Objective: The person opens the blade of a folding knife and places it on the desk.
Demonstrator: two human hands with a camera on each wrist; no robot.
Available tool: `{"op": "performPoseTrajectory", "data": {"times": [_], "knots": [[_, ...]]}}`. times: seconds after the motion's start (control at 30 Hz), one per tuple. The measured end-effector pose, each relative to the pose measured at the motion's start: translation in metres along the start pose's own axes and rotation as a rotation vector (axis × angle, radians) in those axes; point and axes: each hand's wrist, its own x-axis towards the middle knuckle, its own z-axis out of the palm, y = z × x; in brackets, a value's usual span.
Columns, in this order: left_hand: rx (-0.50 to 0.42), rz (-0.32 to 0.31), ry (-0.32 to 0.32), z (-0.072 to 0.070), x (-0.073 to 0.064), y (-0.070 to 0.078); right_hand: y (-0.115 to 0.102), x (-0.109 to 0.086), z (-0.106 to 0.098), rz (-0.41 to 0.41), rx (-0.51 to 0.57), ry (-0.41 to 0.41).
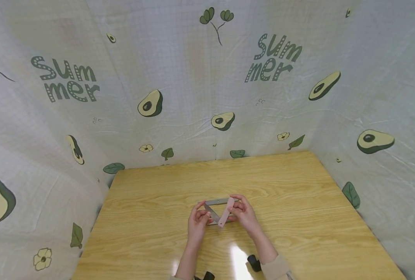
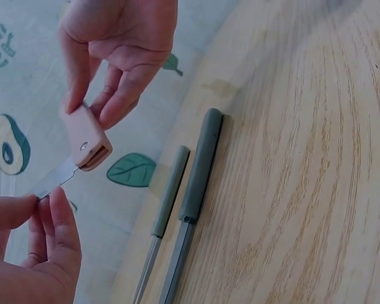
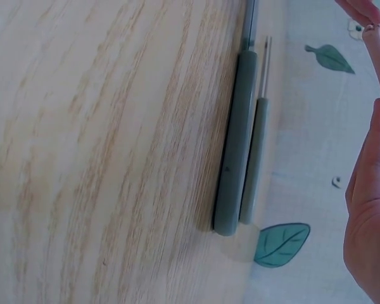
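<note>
A pink folding knife (image 1: 226, 213) is held up over the table, partly unfolded, its blade (image 2: 58, 177) at an angle to the handle. My left hand (image 1: 197, 222) pinches the blade between thumb and fingers. My right hand (image 1: 245, 215) grips the far end of the pink handle (image 2: 83, 134). In the right wrist view, only part of the handle (image 3: 379, 57) shows at the right edge. Two utensils with grey-green handles lie on the table beneath: a thicker one (image 2: 202, 164) and a thinner one (image 2: 171, 190), side by side, with metal ends partly cut off.
The wooden table (image 1: 158, 190) reaches back to a cloth (image 1: 190, 140) printed with avocados and leaves, which hangs behind it and at both sides. Black devices (image 1: 254, 263) sit by the wrists. Glare shows on the near tabletop.
</note>
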Motion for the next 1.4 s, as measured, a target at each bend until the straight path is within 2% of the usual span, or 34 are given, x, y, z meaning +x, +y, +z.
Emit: {"op": "performPoseTrajectory", "data": {"times": [0.5, 1.4], "knots": [[-0.033, 0.005, 0.034, 0.002, -0.002, 0.0, 0.004, -0.005, -0.004, 0.011, 0.126, 0.031], [-0.058, 0.039, 0.074, 0.006, -0.007, -0.008, 0.007, -0.014, -0.003, -0.002, 0.231, 0.118]]}}
